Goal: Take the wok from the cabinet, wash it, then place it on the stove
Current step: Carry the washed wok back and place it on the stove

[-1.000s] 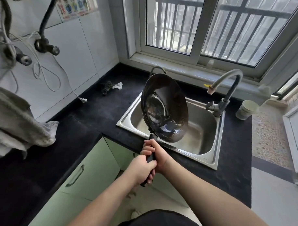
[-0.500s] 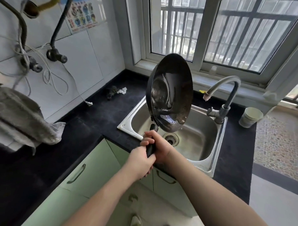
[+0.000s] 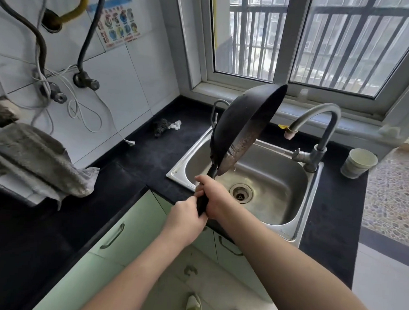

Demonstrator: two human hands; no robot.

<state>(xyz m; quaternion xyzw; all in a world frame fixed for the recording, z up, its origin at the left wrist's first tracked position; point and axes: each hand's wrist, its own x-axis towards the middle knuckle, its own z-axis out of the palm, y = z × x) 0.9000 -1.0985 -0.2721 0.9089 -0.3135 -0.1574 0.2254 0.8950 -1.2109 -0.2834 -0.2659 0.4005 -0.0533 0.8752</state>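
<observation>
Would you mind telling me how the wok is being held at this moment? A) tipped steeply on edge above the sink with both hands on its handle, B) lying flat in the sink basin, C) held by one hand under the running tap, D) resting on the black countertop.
A: the wok stands tilted on edge over the sink, with the left hand and right hand both wrapped around its handle and water dripping off its lower rim.

Wok [image 3: 237, 123]: you hold a black pan, its inner face mottled brown-grey.
Sink [image 3: 311, 200]: plain silver steel.
Countertop [image 3: 152, 157]: black, finely speckled.
Cabinet doors [image 3: 131, 231]: pale green, grey handles.
Cup [image 3: 358, 163]: off-white.
Towel [image 3: 36, 158]: grey, your left side.
Wall poster [image 3: 120, 26]: white with multicoloured round pictures and red print.
Floor strip [image 3: 390, 193]: beige pebble pattern.
</observation>
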